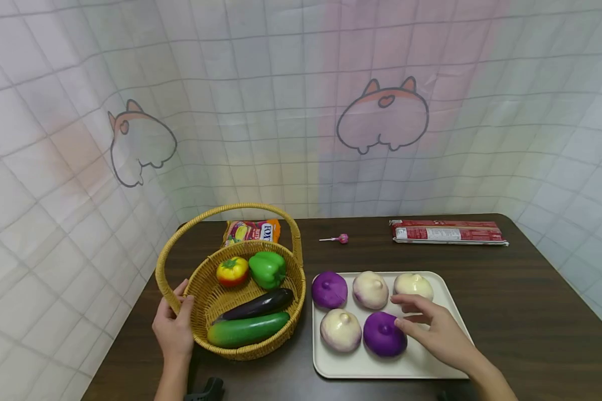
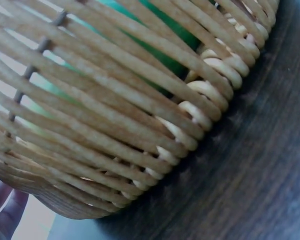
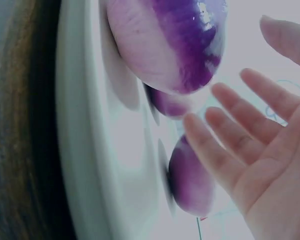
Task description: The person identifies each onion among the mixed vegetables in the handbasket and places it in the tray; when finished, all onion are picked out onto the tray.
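My left hand (image 1: pixel 174 328) holds the yellow wicker basket (image 1: pixel 248 352) at the foot of its handle, thumb on the near side and fingers partly hidden behind. In the basket lie a red-yellow tomato (image 1: pixel 232 272), a green bell pepper (image 1: pixel 267 269), an eggplant (image 1: pixel 258 305) and a cucumber (image 1: pixel 248 329). Over the white tray (image 1: pixel 361 368), my right hand (image 1: pixel 438 328) hovers with fingers spread and nothing held. Closest to it is a purple turnip (image 1: pixel 384 335); a cream turnip (image 1: pixel 413 285) sits just behind its fingers. More turnips share the tray, including another purple one (image 1: pixel 329 290).
Behind the basket lies an orange candy bag (image 1: pixel 251 231). A lollipop (image 1: pixel 342 238) and a long red-and-white packet (image 1: pixel 448 232) lie along the back of the dark wooden table (image 1: pixel 542 323). Patterned cloth (image 1: pixel 261 128) hangs around the back and sides.
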`<state>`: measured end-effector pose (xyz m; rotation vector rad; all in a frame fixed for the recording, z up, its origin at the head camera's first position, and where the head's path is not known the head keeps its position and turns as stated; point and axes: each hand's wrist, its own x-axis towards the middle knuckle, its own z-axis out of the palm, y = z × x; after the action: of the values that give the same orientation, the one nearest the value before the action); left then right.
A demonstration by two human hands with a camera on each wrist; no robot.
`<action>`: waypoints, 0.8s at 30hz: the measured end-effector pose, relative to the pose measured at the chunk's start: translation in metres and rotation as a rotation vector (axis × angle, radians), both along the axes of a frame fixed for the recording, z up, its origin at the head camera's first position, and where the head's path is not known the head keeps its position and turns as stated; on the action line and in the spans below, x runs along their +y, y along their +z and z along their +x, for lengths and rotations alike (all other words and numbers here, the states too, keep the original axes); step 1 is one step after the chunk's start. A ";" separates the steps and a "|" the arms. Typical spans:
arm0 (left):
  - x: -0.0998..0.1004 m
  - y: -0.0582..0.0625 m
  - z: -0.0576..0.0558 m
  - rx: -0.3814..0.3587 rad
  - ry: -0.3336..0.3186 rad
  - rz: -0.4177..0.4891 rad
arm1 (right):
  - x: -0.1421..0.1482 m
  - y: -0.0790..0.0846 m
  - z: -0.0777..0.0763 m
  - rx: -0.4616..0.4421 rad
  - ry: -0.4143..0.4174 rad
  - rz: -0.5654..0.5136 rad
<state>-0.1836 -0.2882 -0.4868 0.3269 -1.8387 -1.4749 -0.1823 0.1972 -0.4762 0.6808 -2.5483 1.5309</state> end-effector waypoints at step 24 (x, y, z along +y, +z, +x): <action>0.041 0.064 0.031 0.556 0.165 -0.058 | 0.004 0.015 0.000 0.153 -0.118 -0.202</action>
<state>-0.1523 -0.2467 -0.4226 0.0288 -1.3690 -1.2391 -0.1826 0.2014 -0.4613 0.5857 -2.2435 1.6019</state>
